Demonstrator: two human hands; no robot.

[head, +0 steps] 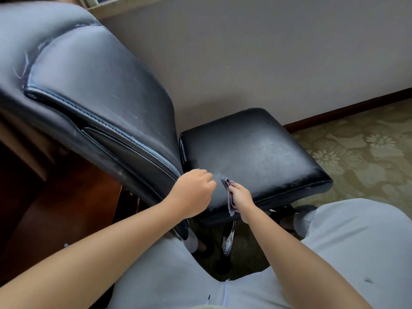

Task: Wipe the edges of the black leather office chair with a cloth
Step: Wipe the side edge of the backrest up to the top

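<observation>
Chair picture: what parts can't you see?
From the head view:
- Chair base and wheels: hidden under the seat and behind the person's legs; only a shiny bit of leg shows.
- Backrest top: cut off by the left and top edges.
- Most of the cloth: covered by the right hand.
- Left hand fingers: curled away, so their touch on the chair is unclear.

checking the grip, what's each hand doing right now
Left hand: curled into a fist, holding nothing visible.
Right hand: gripping the cloth on the chair seat.
</observation>
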